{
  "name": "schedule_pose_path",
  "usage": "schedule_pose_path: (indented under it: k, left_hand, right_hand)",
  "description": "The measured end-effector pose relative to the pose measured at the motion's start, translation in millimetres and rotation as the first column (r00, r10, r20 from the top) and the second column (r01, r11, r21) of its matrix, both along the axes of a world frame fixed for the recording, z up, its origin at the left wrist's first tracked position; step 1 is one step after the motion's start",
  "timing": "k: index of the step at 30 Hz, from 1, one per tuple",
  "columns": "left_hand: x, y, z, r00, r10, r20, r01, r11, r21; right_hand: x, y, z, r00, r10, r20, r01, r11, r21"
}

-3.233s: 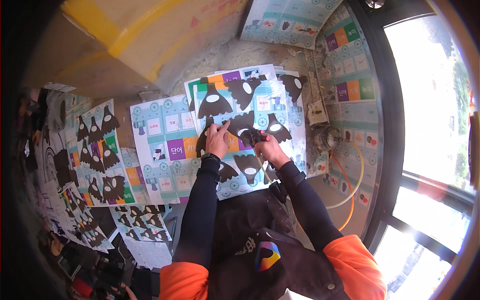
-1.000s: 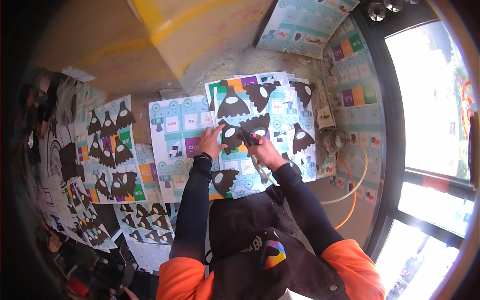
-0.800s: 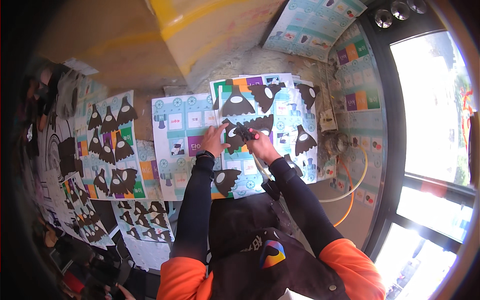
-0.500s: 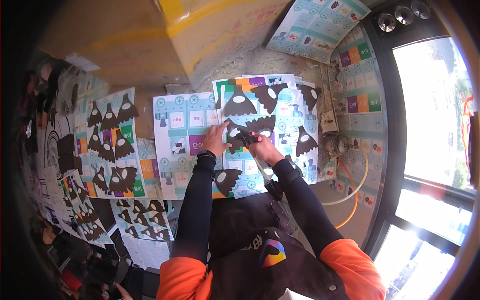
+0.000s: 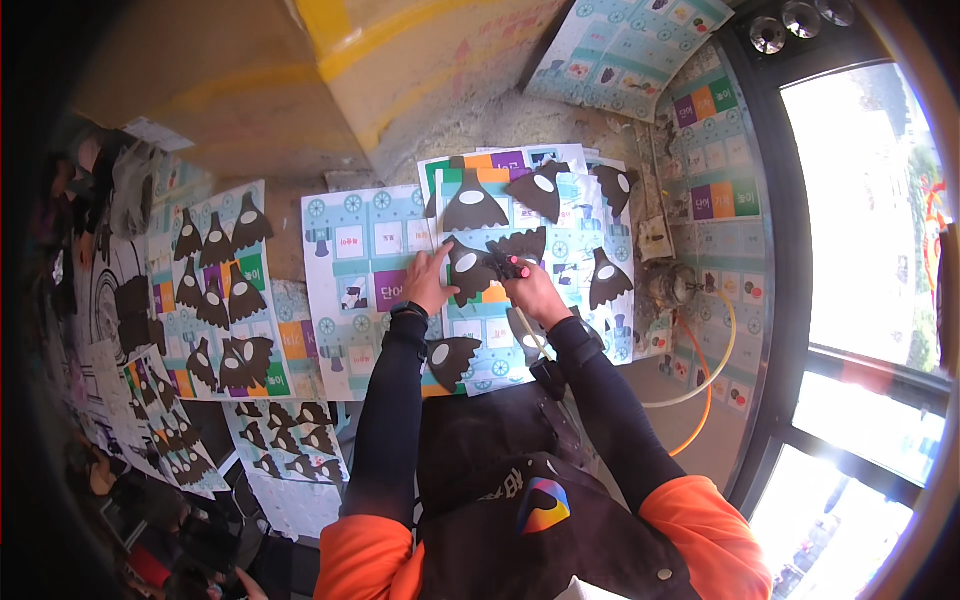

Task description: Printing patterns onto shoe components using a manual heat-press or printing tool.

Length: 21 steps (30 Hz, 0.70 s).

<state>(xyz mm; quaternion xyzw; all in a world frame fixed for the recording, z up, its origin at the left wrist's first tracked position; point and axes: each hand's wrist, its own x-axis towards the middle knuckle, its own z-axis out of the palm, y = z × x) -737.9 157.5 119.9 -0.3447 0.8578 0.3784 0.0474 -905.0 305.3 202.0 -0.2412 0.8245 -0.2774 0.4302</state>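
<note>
My left hand (image 5: 427,285) rests with fingers spread on the left edge of a black, scallop-edged piece (image 5: 466,272) with a white oval. Just to the right, my right hand (image 5: 538,297) is closed around a small black gun-like tool (image 5: 506,262) with pink ends. A pale hose (image 5: 533,335) shows below that hand. The tool's front sits between this piece and another black piece (image 5: 522,242), partly covering both. Under them lie printed light-blue sheets (image 5: 365,215). More black pieces, such as the one near my left wrist (image 5: 452,362), lie around my hands.
Left of my work, another sheet bears several black pieces (image 5: 215,243). Cardboard boxes (image 5: 420,70) stand at the far side. On the right are a metal fitting (image 5: 672,284) with yellow and orange hoses (image 5: 712,375) and a window frame (image 5: 775,230). People partly show at lower left.
The tool in my right hand has shifted right and slightly away from me, uncovering more of the black piece and its white oval. My left hand stays on that piece.
</note>
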Motion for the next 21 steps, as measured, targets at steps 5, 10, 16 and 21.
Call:
schedule_pose_path:
  k: [5, 10, 16, 21]
  left_hand:
    - [-0.4, -0.3, 1.1, 1.0, 0.003, 0.003, -0.003, 1.0, -0.01]
    - [1.1, 0.1, -1.1, 1.0, 0.002, -0.004, -0.002, 1.0, -0.02]
    - [-2.7, 14.1, 2.7, 0.996, 0.086, -0.026, -0.089, 0.986, -0.145]
    - [-6.5, 60.7, 3.4, 0.967, 0.242, -0.077, -0.252, 0.888, -0.386]
  right_hand:
    - [3.5, 2.2, -1.5, 0.989, 0.058, 0.133, -0.057, 0.998, -0.009]
    - [9.0, 2.4, 2.2, 0.98, 0.048, 0.193, -0.041, 0.998, -0.045]
    - [-1.5, 14.8, 6.3, 0.98, -0.062, 0.189, 0.072, 0.996, -0.044]
    - [5.8, 16.8, 12.4, 0.93, -0.145, 0.337, 0.187, 0.978, -0.094]
